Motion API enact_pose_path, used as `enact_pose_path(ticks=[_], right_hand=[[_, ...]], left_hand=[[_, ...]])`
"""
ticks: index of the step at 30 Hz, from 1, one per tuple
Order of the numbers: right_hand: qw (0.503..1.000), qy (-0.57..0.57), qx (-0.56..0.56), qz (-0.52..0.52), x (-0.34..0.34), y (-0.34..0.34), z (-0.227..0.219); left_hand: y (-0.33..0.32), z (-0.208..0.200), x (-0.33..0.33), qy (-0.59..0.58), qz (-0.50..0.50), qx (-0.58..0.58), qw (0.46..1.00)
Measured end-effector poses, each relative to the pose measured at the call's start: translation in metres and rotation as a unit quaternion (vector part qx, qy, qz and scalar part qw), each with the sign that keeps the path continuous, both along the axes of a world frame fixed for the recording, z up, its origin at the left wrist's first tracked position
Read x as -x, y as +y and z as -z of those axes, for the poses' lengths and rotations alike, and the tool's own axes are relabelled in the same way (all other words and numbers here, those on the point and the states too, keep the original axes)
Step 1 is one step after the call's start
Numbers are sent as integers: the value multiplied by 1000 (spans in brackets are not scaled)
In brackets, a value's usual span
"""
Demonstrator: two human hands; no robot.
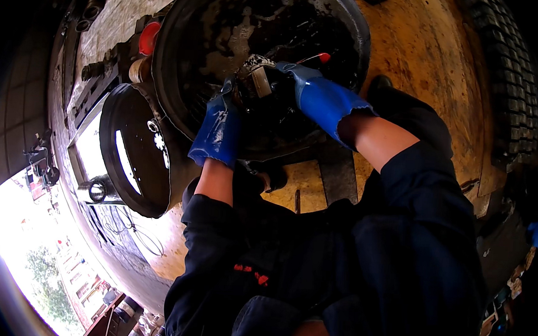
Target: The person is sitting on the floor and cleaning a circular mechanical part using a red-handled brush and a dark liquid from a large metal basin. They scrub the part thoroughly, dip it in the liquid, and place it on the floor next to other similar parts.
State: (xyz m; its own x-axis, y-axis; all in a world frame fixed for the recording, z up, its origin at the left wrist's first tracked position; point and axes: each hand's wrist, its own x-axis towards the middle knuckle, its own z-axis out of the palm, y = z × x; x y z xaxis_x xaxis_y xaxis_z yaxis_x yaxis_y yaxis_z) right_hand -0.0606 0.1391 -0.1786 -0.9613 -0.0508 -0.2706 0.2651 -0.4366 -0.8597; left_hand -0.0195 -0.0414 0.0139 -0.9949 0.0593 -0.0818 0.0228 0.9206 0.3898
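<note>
Both my hands wear blue gloves with dark, wet fingers and reach into a large round black basin point(164, 77) of dark liquid. My left hand point(218, 120) is closed at the left side of a dark metal part point(261, 81), which has a shiny flat face. At the part's upper right, the fingers of my right hand point(321, 95) are closed. A thin tool with a red tip point(324, 58) sticks out beside those fingers; its other end is hidden. Wet, pale texture shows along the part's upper edge. The fingertips of my left hand are hard to make out.
A second round black pan point(106, 141) stands lower left of the basin, with small metal rings in it. A metal cylinder point(96, 190) lies beside it. A red round piece point(148, 38) sits at the basin's left. A large treaded tyre point(508, 77) stands at the right.
</note>
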Motion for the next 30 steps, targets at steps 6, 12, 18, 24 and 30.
enact_pose_path(ticks=[6,12,18,24,30], right_hand=[[915,-372,-32,-154,11,22,-136],[757,-79,-497,-416,23,35,-194],[640,183,-660,-349,0,31,-186],[767,-30,-605,-214,11,49,-170],[977,-22,-165,-131,2,22,-139]], left_hand=[[-10,5,-6,66,-11,-64,996],[1,-21,-5,81,42,-33,995],[-23,7,-8,76,54,-5,996],[-12,-14,-8,67,37,-34,996],[1,-33,-13,77,58,-20,995]])
